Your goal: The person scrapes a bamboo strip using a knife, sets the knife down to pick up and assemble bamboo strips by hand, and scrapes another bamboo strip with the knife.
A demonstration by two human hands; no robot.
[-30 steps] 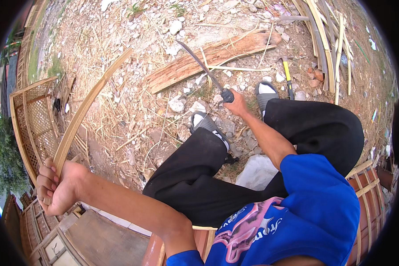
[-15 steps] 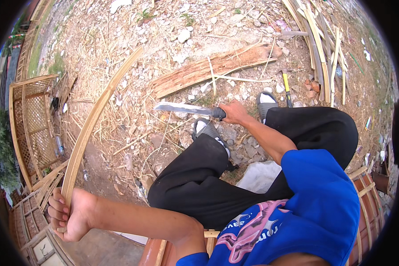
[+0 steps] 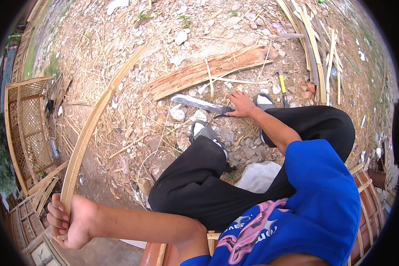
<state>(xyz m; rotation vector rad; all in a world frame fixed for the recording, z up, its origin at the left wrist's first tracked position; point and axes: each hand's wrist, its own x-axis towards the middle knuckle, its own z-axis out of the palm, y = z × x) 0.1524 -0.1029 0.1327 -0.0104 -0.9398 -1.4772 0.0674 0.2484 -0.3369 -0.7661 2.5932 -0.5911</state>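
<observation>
At the lower left, my left hand is closed round the lower end of a long, pale bamboo strip, which rises and curves to the upper right. My right hand is above the ground between my feet, its fingers loosened and stretched out. By its thumb lies the dark handle of a large knife, the grey blade pointing left; whether the thumb still touches the handle is hard to see. Just beyond the blade is a rough, weathered wooden plank.
A hammer with a yellow and black handle lies right of my feet. Several long strips are piled at the upper right. A lattice panel stands at the left. A white stone sits between my legs. Stones and shavings litter the ground.
My right hand has lowered the knife toward the ground and moved slightly right, its fingers opening off the handle. My left hand still holds the bamboo strip in nearly the same place.
</observation>
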